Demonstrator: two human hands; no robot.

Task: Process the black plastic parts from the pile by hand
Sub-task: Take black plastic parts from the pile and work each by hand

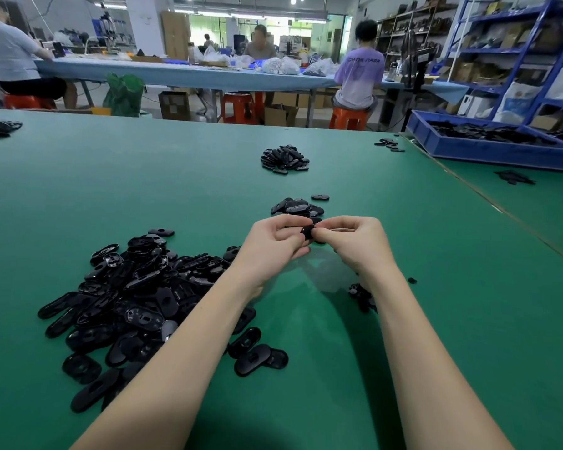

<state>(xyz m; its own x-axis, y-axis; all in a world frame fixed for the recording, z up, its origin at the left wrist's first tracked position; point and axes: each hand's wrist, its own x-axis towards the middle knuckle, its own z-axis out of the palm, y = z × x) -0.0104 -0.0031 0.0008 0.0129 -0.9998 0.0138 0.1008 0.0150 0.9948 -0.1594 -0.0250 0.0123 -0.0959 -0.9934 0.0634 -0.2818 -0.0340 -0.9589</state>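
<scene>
Both hands meet above the green table, pinching one small black plastic part between them. The left hand curls its fingers round the part's left end, and the right hand nips the other end with thumb and fingertips. The big pile of oval black parts lies under the left forearm. A smaller heap sits just beyond the hands, another heap farther out. A blue bin of dark parts stands at the far right.
</scene>
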